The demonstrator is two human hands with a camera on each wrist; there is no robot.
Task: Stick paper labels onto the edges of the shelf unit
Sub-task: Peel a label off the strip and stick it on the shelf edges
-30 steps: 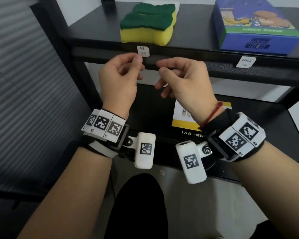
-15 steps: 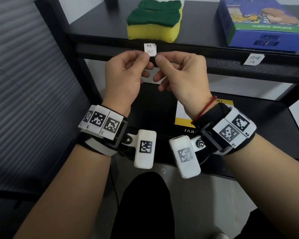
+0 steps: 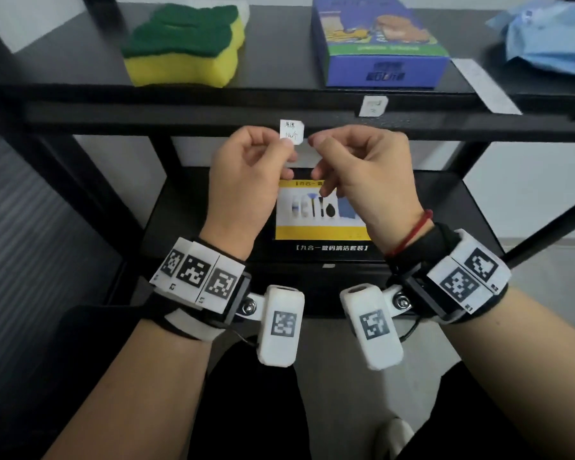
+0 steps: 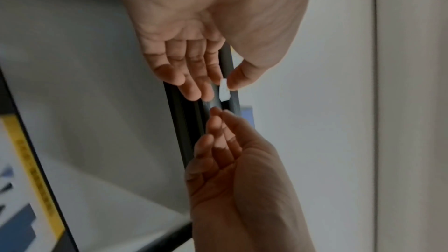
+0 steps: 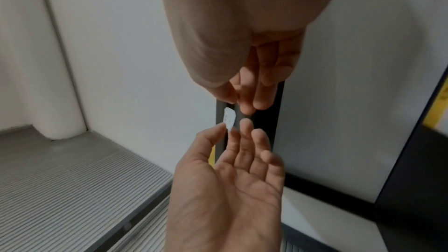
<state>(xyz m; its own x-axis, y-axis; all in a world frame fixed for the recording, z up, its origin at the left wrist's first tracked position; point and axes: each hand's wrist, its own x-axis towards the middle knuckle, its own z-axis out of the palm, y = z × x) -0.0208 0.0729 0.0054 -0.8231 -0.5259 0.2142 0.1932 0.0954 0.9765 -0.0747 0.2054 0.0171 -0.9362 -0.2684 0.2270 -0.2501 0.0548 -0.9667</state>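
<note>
Left hand (image 3: 246, 180) pinching handwritten paper label (image 3: 291, 131), shelf edge (image 3: 180, 119) behind

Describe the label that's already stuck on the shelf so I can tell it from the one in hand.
Start at the blue box on the upper shelf. Just below its front, on the shelf's black front edge, sits a small white label, slightly tilted. Unlike the handwritten label pinched by the left hand, nothing holds it.
</note>
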